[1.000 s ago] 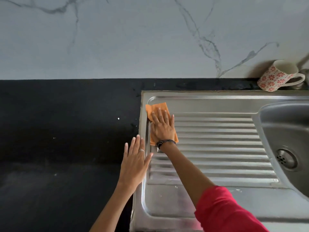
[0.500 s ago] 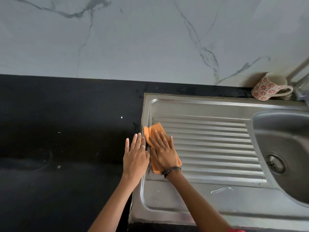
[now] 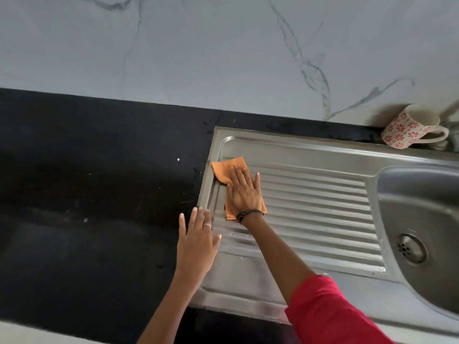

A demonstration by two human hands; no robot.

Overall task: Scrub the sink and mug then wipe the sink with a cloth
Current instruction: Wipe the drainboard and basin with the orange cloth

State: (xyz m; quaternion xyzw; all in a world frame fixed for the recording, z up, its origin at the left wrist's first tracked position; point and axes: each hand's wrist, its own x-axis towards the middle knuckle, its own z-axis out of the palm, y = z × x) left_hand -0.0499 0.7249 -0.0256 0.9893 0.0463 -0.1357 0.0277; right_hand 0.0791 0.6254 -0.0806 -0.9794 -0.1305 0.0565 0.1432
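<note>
A steel sink (image 3: 310,150) with a ribbed draining board fills the right half; its bowl and drain (image 3: 411,249) lie at the far right. My right hand (image 3: 244,192) presses flat on an orange cloth (image 3: 224,168) at the board's upper left corner, fingers straight. My left hand (image 3: 196,242) rests open on the sink's left rim, where it meets the black counter. A white mug with red flowers (image 3: 407,129) lies tilted on its side at the sink's back right edge, against the wall.
The black counter (image 3: 87,194) stretches left of the sink, with small white specks and water drops near the rim. A white marble wall (image 3: 198,50) rises behind. Part of a tap (image 3: 453,112) shows at the right edge.
My right hand has slid the cloth away from me, from the board's lower left up to its upper left corner. My left hand has stayed at the sink's left rim.
</note>
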